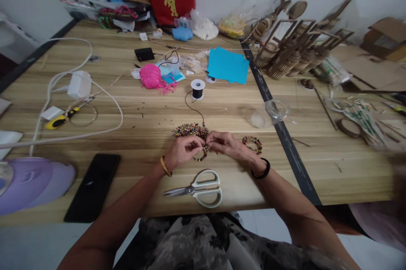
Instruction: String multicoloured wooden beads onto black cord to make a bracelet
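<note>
My left hand (186, 150) and my right hand (223, 142) meet above the table, fingertips pinched on a beaded cord. Its small loop of multicoloured beads (200, 158) hangs below the fingers, and the exact grip is partly hidden. Just behind my hands lies a heap of loose-looking coloured beads (187, 129). Thin black cord runs from near the beads back to a white-rimmed spool (197, 89). Beside my right wrist rests a beaded bracelet (253, 145). Pale-handled scissors (207, 189) lie in front of me, blades towards the left.
To the left are a black phone (92, 187), a purple appliance (36, 183), white cables and a yellow-black screwdriver (62, 119). Pink yarn (150, 76) and blue sheets (227, 65) lie farther back. Clear tape-like rings (276, 111) and wooden lantern-like frames (292, 50) are on the right.
</note>
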A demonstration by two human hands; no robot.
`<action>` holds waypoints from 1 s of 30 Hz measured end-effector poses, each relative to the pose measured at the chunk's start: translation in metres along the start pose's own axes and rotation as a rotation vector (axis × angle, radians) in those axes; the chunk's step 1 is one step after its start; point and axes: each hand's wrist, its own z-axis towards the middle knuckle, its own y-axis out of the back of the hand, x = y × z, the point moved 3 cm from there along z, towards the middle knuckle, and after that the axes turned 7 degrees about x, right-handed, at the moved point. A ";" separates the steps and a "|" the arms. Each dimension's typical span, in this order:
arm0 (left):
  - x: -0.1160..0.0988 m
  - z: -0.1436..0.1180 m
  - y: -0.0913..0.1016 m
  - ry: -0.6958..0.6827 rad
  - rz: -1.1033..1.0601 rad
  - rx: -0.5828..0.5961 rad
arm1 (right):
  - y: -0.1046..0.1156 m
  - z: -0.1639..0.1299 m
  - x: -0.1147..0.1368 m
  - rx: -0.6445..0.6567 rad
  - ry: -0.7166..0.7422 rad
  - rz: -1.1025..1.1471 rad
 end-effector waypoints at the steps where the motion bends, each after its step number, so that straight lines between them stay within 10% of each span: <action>1: 0.001 0.000 0.000 0.043 -0.055 0.001 | 0.000 -0.001 0.002 -0.010 0.002 -0.014; 14: 0.000 0.000 0.000 0.260 -0.478 0.081 | -0.007 -0.002 0.013 -0.068 0.073 -0.109; 30: 0.001 0.000 0.001 0.300 -0.351 0.154 | -0.013 -0.002 0.016 -0.066 0.115 -0.147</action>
